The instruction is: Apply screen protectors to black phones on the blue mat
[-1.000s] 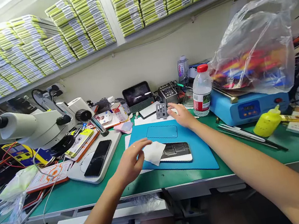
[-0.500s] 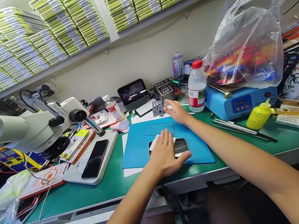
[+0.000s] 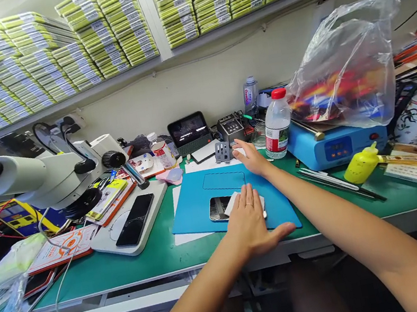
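Observation:
My left hand (image 3: 248, 221) lies flat with fingers stretched out and thumb spread, pressing a folded white wipe (image 3: 231, 203) onto a phone-shaped piece (image 3: 216, 209). That piece has a silvery, dark-lined surface and a rounded frame; its right part is hidden under the wipe and hand. It lies on a blue mat (image 3: 191, 207) with a printed phone outline. My right hand (image 3: 252, 159) is open at the mat's upper right corner. Its fingertips are near a grey slotted bracket (image 3: 223, 152); I cannot tell whether they touch it.
A microscope (image 3: 51, 178) stands left, a dark phone (image 3: 135, 220) on its base. Behind the mat is a small screen device (image 3: 189, 132). To the right are a red-capped bottle (image 3: 276, 125), a blue machine (image 3: 338, 148), tweezers (image 3: 329, 177) and a yellow squeeze bottle (image 3: 361, 164).
My left hand has slid right with the wipe across the phone-shaped piece, uncovering its left end. My right hand stays by the bracket. The view has shifted slightly.

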### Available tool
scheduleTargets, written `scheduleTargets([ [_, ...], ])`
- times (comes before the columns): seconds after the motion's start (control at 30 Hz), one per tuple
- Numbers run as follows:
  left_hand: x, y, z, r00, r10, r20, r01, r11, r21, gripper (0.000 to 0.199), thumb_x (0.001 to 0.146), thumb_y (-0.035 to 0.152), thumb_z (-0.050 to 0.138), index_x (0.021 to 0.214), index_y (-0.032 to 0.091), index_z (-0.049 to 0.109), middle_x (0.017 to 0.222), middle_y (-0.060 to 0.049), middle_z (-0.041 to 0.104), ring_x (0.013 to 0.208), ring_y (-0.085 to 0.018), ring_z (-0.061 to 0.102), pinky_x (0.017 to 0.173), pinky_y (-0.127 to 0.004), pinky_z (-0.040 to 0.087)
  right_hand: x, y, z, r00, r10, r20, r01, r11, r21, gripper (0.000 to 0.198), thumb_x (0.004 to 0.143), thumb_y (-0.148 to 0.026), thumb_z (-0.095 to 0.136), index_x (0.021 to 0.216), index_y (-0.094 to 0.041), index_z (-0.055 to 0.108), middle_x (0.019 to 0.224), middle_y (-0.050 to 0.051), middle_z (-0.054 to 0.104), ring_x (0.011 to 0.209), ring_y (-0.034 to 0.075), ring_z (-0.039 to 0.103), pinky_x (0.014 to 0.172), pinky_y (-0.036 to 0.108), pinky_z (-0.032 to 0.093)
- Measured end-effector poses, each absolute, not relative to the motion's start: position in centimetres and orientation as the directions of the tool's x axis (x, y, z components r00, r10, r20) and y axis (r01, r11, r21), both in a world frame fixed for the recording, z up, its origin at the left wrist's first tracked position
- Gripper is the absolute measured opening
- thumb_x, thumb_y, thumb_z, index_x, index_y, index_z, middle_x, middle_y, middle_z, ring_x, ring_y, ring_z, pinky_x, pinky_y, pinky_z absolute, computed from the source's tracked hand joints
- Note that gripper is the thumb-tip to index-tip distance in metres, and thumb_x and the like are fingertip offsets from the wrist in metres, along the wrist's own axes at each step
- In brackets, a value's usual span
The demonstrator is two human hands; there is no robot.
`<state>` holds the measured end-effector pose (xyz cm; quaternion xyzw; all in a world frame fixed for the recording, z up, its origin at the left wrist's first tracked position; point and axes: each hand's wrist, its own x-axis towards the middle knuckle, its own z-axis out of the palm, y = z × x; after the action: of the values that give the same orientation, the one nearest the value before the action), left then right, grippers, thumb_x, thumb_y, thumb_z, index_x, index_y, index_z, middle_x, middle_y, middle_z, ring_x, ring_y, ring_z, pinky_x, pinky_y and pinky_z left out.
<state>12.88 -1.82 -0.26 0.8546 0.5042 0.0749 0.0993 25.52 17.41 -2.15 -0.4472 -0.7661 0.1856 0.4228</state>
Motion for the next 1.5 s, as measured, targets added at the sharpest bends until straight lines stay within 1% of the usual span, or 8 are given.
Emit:
scheduleTargets([
  [0.27,7.0,-1.2,-1.2,0.284,0.957,0.049,0.931,-0.288,0.223,0.098,0.094,0.076,0.02,0.155,-0.001,0.027,0.164,-0.024,0.016,0.154,-0.033,0.01,0.126,-0.049,0.016,25.7,17.1,-2.0,-0.27,0.849,0.455,0.501,0.527,-0.686,0.088,0.089,-0.08,0.029,0.152,-0.019,0.038,0.14,0.017,0.059,0.138,0.035,0.04,0.111,0.053,0.037],
  [0.47,11.8,-1.3,-1.2,0.223,0.974,0.031,0.936,-0.223,0.271,0.115,0.086,0.086,0.018,0.155,-0.005,0.024,0.163,-0.026,0.01,0.153,-0.038,0.006,0.126,-0.052,0.013,25.2,17.4,-2.1,-0.322,0.829,0.457,0.498,0.559,-0.663,0.101,0.084,-0.086,0.021,0.151,-0.012,0.039,0.14,0.02,0.058,0.138,0.036,0.041,0.115,0.053,0.032],
  [0.57,16.1,-1.1,-0.8,0.291,0.957,0.012,0.898,-0.277,0.34,0.127,0.08,0.092,0.018,0.154,-0.01,0.022,0.162,-0.029,0.007,0.153,-0.039,0.001,0.127,-0.052,0.01,25.3,17.3,-2.1,-0.368,0.809,0.458,0.499,0.587,-0.638,0.101,0.084,-0.087,0.019,0.15,-0.015,0.041,0.141,0.019,0.058,0.138,0.035,0.042,0.115,0.053,0.032],
  [0.7,17.9,-1.2,-0.3,0.303,0.953,0.001,0.885,-0.281,0.371,0.128,0.079,0.093,0.015,0.154,-0.011,0.019,0.162,-0.028,0.006,0.153,-0.038,0.001,0.127,-0.053,0.011,26.0,16.9,-1.8,-0.374,0.792,0.482,0.501,0.61,-0.613,0.097,0.084,-0.086,0.02,0.15,-0.018,0.043,0.141,0.017,0.058,0.137,0.034,0.043,0.115,0.052,0.033],
  [0.87,13.8,-3.0,-1.1,0.289,0.957,0.034,0.921,-0.288,0.261,0.116,0.086,0.086,0.013,0.155,-0.006,0.022,0.163,-0.025,0.01,0.154,-0.036,0.008,0.126,-0.05,0.017,26.3,16.8,-1.4,-0.388,0.776,0.497,0.494,0.631,-0.598,0.095,0.086,-0.084,0.023,0.15,-0.016,0.043,0.139,0.018,0.06,0.134,0.035,0.045,0.112,0.052,0.036],
  [1.03,9.0,-3.3,-1.9,0.161,0.985,0.055,0.978,-0.167,0.125,0.107,0.092,0.079,0.015,0.154,-0.008,0.023,0.162,-0.027,0.013,0.153,-0.036,0.011,0.125,-0.051,0.02,26.2,17.4,-1.9,-0.394,0.797,0.457,0.517,0.603,-0.607,0.091,0.087,-0.083,0.02,0.141,-0.019,0.055,0.139,0.017,0.06,0.132,0.036,0.049,0.112,0.052,0.036],
  [1.23,9.7,-2.3,-1.6,0.07,0.996,0.063,0.986,-0.079,0.145,0.112,0.09,0.082,0.013,0.153,-0.01,0.023,0.161,-0.03,0.012,0.153,-0.038,0.01,0.125,-0.05,0.018,26.2,18.0,-2.1,-0.376,0.81,0.451,0.524,0.587,-0.617,0.092,0.087,-0.083,0.016,0.133,-0.02,0.063,0.134,0.016,0.064,0.131,0.035,0.053,0.111,0.053,0.038],
  [1.5,15.2,-2.3,-0.9,0.295,0.953,0.073,0.902,-0.303,0.309,0.134,0.073,0.098,0.021,0.153,-0.01,0.024,0.162,-0.03,0.009,0.152,-0.039,0.0,0.125,-0.053,0.013,26.2,18.2,-1.8,-0.39,0.792,0.469,0.513,0.61,-0.603,0.089,0.089,-0.081,0.014,0.127,-0.02,0.068,0.132,0.016,0.067,0.127,0.034,0.057,0.11,0.054,0.039],
])
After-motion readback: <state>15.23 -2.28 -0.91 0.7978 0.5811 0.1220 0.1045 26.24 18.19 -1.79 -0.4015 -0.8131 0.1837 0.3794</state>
